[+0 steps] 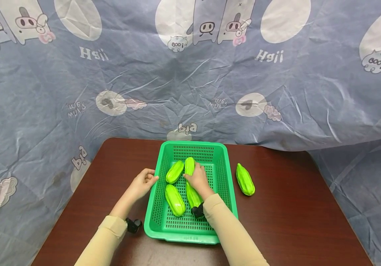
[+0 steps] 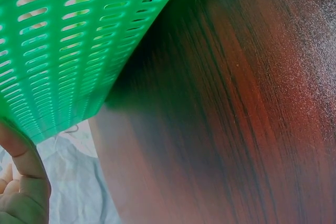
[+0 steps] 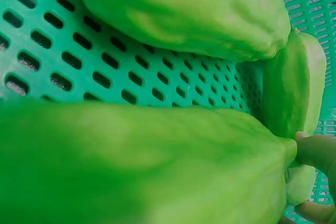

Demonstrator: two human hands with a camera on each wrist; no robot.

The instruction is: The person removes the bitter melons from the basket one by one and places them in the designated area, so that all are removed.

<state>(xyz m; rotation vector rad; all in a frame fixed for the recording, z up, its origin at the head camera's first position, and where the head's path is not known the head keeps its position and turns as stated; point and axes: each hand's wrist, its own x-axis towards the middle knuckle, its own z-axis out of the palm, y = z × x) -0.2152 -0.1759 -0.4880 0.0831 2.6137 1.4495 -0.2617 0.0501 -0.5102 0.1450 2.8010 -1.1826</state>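
A green plastic basket (image 1: 190, 237) with slotted walls holds several elongated green papayas. My right hand (image 1: 198, 179) reaches inside and grips the far-middle papaya (image 1: 189, 162), thumb on its left and fingers on its right. Directly under the right wrist lies another papaya (image 1: 193, 195), large in the right wrist view, its stem end near my fingers. To the left lie a far papaya (image 1: 175, 172) and a near papaya (image 1: 175, 200). My left hand (image 1: 144, 183) holds the basket's left rim; a finger (image 2: 23, 156) rests against the outer wall in the left wrist view.
One more papaya (image 1: 245, 180) lies on the dark red-brown table (image 1: 287, 207), right of the basket. A grey-blue printed cloth (image 1: 164, 74) hangs behind the table and around its sides. Small black devices (image 1: 134, 225) sit at both wrists.
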